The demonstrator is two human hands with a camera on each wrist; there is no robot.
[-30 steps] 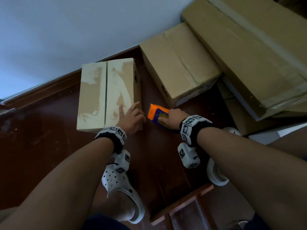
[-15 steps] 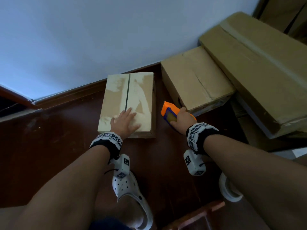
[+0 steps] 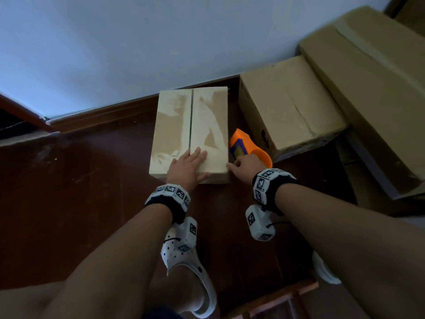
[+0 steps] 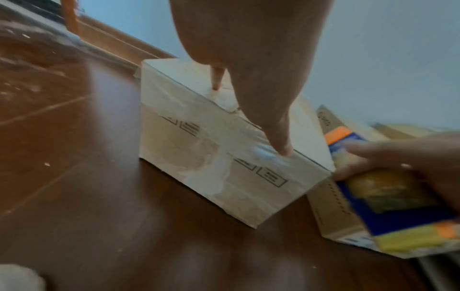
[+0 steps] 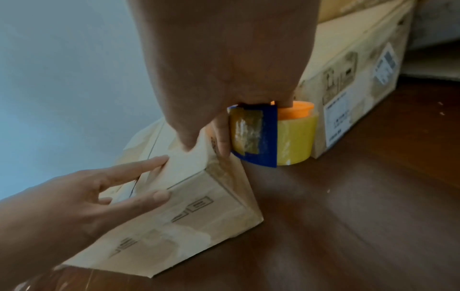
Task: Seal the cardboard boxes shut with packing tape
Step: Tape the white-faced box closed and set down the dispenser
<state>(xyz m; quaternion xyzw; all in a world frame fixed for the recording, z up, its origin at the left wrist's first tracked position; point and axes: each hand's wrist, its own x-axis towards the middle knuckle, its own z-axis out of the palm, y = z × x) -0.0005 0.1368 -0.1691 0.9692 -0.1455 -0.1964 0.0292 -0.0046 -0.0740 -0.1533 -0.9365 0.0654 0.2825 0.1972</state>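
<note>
A small cardboard box stands on the dark floor by the wall, its two top flaps meeting at a centre seam. My left hand lies flat on the near end of its top, fingers straight; from the left wrist, the box shows under that hand. My right hand grips an orange and blue tape dispenser beside the box's right near corner, thumb at that corner. In the right wrist view the dispenser carries a yellow tape roll, held by my right hand next to the box.
A bigger cardboard box sits just right of the dispenser, with a long large box leaning over it. White clogs are on the floor below my arms. A wooden frame piece lies near the bottom edge.
My left hand has gone from the box's right edge to lying flat on its top. My right hand has brought the dispenser close to the box's right side. My head view shifted.
</note>
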